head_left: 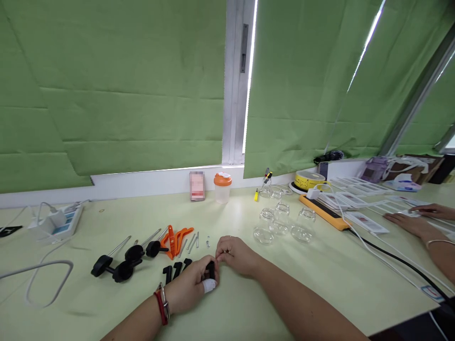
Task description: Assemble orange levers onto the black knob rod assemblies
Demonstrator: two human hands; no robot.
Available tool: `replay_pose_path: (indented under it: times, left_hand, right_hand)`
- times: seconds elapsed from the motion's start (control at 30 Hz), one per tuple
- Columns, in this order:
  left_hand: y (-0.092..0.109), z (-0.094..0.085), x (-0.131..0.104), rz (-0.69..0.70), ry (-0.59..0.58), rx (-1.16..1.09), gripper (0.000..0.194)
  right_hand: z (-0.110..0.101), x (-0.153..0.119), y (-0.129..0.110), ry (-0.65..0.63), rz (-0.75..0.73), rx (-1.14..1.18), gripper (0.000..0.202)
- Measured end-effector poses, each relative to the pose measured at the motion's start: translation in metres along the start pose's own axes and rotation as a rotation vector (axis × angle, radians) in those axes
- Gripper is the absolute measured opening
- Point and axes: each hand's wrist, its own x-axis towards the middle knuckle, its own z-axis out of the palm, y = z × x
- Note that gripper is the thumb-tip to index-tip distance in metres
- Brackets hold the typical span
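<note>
Gripping black part [211, 270] in our left hand [192, 285], lower centre | right hand [236, 255] pinched, content unseen | we feared loose grip could drop it

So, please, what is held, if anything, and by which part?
The left hand holds a black piece, gripped part hidden; whether the right hand holds anything is unclear.

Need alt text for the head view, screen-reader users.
A person's left hand grips a small black part over a pale table, with the right hand close beside it. Nearby lie more black parts, orange pieces, metal rods and round black pieces; clear jars are at right, and beyond them another person's hands among white sheets.
</note>
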Motion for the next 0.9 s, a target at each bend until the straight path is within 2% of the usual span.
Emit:
replay_pose_path:
  times: [0.2, 0.43, 0.9]
  left_hand:
    - [0.002, 0.001, -0.001, 0.013, 0.014, -0.009, 0.007]
    - [0.002, 0.002, 0.002, 0.034, -0.002, -0.03, 0.007]
    - [-0.007, 0.002, 0.003, 0.05, 0.003, 0.015, 0.012]
  right_hand:
    - [-0.002, -0.001, -0.003, 0.028, 0.043, 0.176, 0.015]
    - [0.007, -0.001, -0.01, 0.023, 0.025, 0.435, 0.004]
    - [0.009, -0.001, -0.012, 0.02, 0.042, 0.534, 0.01]
